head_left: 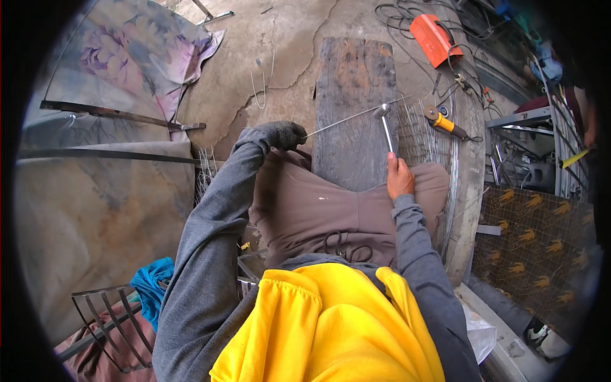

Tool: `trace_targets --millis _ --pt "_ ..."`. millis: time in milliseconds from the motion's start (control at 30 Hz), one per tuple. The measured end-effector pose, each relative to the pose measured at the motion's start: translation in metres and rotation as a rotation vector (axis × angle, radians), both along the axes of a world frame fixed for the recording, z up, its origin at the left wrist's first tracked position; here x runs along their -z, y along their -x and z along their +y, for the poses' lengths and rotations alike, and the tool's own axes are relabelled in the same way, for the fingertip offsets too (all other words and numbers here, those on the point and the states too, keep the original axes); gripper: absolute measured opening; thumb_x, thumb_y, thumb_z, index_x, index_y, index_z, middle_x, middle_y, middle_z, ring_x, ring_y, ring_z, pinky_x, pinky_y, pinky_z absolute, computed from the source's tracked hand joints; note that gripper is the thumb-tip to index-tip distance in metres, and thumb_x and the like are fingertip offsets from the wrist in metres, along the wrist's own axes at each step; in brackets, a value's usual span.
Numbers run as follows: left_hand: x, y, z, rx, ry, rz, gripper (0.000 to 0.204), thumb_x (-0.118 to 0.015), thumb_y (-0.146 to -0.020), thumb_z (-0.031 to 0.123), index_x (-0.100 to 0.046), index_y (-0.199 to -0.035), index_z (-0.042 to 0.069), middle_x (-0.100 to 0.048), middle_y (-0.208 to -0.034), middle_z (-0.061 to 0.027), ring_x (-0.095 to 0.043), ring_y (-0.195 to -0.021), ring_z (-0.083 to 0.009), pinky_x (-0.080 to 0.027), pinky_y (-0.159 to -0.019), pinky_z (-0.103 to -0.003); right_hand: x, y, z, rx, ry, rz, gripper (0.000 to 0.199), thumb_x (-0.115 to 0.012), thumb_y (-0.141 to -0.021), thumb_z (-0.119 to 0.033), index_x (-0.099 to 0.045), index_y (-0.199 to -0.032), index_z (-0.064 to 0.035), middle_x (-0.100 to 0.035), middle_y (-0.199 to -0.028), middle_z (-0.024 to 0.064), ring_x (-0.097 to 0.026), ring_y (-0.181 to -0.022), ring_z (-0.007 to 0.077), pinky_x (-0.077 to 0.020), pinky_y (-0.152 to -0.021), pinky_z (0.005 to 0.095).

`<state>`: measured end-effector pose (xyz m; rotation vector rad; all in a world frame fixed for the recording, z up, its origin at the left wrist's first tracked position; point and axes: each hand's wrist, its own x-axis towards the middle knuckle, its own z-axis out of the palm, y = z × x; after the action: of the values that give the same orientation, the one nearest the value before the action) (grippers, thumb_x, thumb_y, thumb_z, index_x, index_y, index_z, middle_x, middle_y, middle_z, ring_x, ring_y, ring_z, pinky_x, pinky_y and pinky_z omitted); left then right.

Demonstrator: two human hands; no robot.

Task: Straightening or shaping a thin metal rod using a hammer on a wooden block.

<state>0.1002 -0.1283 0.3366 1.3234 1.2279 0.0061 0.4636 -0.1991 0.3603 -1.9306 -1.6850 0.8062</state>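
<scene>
My left hand (286,135), in a dark glove, is closed round one end of a thin metal rod (347,119). The rod slants up to the right across a weathered wooden plank (353,83) that lies in front of me, between my legs. Bare and wrapped round a grip, my right hand (400,179) holds a hammer (387,130) with a shiny metal handle. The hammer's head is over the rod near the plank's right edge; whether they touch I cannot tell.
Right of the plank lie a bundle of thin wires (417,137) and a yellow angle grinder (447,123). Farther off stands an orange box-shaped machine (433,41) with cables. A metal frame (519,118) and a patterned board (534,248) are at right, a flowered sheet (121,63) at left.
</scene>
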Motion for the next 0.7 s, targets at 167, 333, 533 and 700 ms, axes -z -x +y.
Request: trace_targets --millis 167,333,533,700 --pt "0.018 0.002 -0.009 -0.034 0.042 -0.018 0.021 -0.053 -0.092 0.022 -0.060 -0.105 0.007 -0.060 -0.079 -0.0036 -0.054 -0.070 -0.0108 -0.045 -0.062 -0.027 -0.026 0.017 0.006 -0.054 -0.069 -0.009 0.057 -0.039 -0.094 -0.054 -0.051 -0.076 -0.0017 -0.057 -0.072 0.0247 -0.054 -0.075 0.0469 -0.0410 -0.067 0.0517" --pt "0.028 -0.005 -0.010 -0.058 0.074 -0.017 0.023 -0.053 -0.092 0.024 -0.060 -0.107 0.008 -0.061 -0.083 -0.0044 -0.055 -0.074 -0.0120 -0.045 -0.066 -0.028 -0.034 0.041 0.005 -0.023 -0.143 0.009 0.056 -0.039 -0.094 -0.055 -0.053 -0.079 -0.0029 -0.059 -0.071 0.0216 -0.057 -0.074 0.0447 -0.0420 -0.067 0.0515" --pt "0.036 -0.005 -0.013 -0.072 0.097 -0.024 0.026 -0.054 -0.091 0.026 -0.060 -0.110 0.008 -0.062 -0.088 -0.0054 -0.055 -0.079 -0.0134 -0.045 -0.070 -0.029 -0.033 0.042 0.023 -0.073 0.110 -0.148 0.058 -0.036 -0.093 -0.058 -0.055 -0.085 -0.0042 -0.062 -0.076 0.0233 -0.059 -0.078 0.0456 -0.0434 -0.070 0.0525" --pt "0.043 -0.006 -0.012 -0.081 0.127 -0.024 0.029 -0.054 -0.091 0.028 -0.060 -0.112 0.009 -0.063 -0.092 -0.0062 -0.055 -0.083 -0.0146 -0.045 -0.074 -0.030 -0.032 0.038 0.009 -0.065 0.055 -0.064 0.060 -0.036 -0.092 -0.060 -0.055 -0.085 -0.0038 -0.062 -0.079 0.0253 -0.058 -0.081 0.0478 -0.0425 -0.072 0.0546"
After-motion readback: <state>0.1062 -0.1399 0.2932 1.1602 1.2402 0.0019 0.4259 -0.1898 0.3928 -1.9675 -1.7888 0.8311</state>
